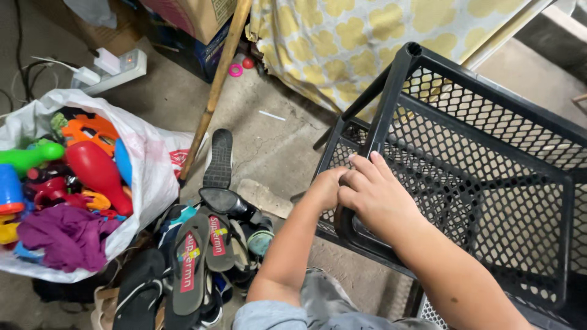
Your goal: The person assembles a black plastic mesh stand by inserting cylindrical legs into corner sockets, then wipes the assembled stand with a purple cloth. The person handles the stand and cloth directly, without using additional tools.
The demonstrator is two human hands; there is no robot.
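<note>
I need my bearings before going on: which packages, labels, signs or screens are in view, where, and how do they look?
White plastic bag with a red printed patch: left, on the floor, open, full of bright plastic toys.
Brown cardboard box: top centre, only its lower part shows.
Grey flip-flops with red printed strips: bottom centre, on the shoe pile.
No signs or screens.

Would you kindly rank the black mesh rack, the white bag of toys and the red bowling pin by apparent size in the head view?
1. Black mesh rack, though nearer the camera.
2. White bag of toys.
3. Red bowling pin.

Concrete floor (269,146) — slippers (202,256), toy bag (147,171), mesh rack (489,165).
</note>
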